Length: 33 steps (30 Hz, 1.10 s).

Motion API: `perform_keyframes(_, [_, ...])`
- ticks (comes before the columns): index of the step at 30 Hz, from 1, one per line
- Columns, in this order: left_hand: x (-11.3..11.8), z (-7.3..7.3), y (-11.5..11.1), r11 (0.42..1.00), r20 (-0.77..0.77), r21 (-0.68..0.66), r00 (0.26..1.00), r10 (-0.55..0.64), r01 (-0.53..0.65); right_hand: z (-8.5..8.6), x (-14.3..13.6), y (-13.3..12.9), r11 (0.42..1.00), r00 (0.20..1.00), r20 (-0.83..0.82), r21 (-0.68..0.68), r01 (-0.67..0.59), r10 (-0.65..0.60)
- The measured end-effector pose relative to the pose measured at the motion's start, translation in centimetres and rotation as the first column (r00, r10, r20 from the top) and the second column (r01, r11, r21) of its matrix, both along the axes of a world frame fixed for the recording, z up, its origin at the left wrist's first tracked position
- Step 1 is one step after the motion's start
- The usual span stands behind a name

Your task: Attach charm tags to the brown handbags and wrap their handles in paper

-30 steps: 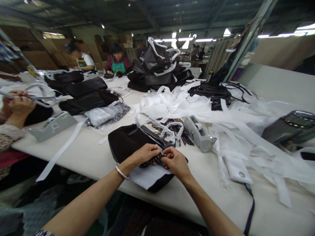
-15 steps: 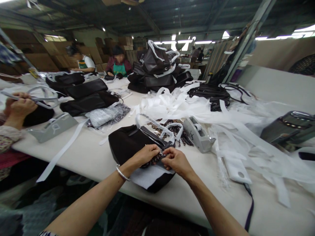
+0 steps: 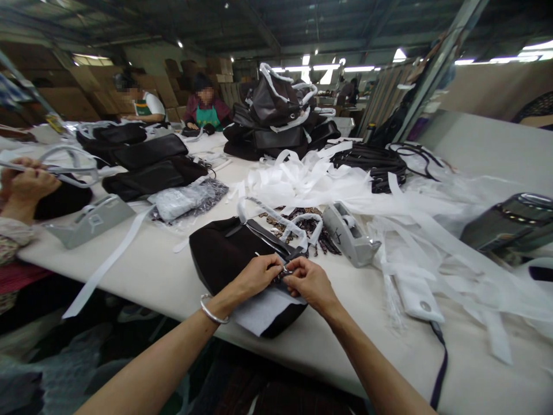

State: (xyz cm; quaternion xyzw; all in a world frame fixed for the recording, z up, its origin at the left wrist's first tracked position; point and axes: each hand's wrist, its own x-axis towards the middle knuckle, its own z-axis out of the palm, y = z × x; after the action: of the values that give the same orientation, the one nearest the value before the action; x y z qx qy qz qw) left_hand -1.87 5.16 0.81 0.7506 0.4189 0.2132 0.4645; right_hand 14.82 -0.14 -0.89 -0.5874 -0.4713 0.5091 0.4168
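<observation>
A dark brown handbag (image 3: 220, 253) lies on its side at the table's front edge, its handle (image 3: 298, 227) wrapped in white. Over its front is a sheet of white paper (image 3: 261, 311). My left hand (image 3: 257, 274), with a bangle at the wrist, pinches a dark chain (image 3: 279, 276) above the bag. Facing it, my right hand (image 3: 309, 282) is closed in a pinch on the same chain at a small shiny metal part. The fingertips of both hands nearly meet. How the metal part joins the bag is hidden by my fingers.
Behind the bag lie loose chains (image 3: 319, 236) and a grey tape dispenser (image 3: 349, 233). White strips (image 3: 298, 178) are heaped beyond. Stacked bags (image 3: 276, 127) stand at the back. A co-worker's hands (image 3: 28, 184) hold a handle at left. A white device (image 3: 417, 297) lies at right.
Both hands stay at the chain with small finger movements. My left fingertips have shifted slightly to the right. The bag has hardly moved.
</observation>
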Motion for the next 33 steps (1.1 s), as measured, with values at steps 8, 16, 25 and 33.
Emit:
perform_keyframes(8, [0.2, -1.4, 0.2, 0.965, 0.121, -0.263, 0.992, 0.045, -0.011, -0.3, -0.4, -0.5, 0.994, 0.997, -0.057, 0.092, 0.063, -0.058])
perform_keyframes(16, [0.4, -1.3, 0.1, 0.936, 0.088, -0.351, 0.995, 0.051, -0.017, -0.9, -0.2, -0.9, 0.961, 0.983, 0.183, 0.271, -0.058, 0.008])
perform_keyframes(25, [0.7, -1.4, 0.0, 0.902, 0.108, -0.427, 0.987, 0.120, -0.063, -2.1, 0.1, -1.2, 0.939, 0.981, 0.192, 0.339, -0.048, -0.019])
perform_keyframes(33, [0.6, -1.0, -0.3, 0.903, 0.201, -0.430, 0.975, 0.096, 0.000, -2.3, -0.3, -1.8, 0.927, 0.982, 0.129, 0.365, 0.084, -0.140])
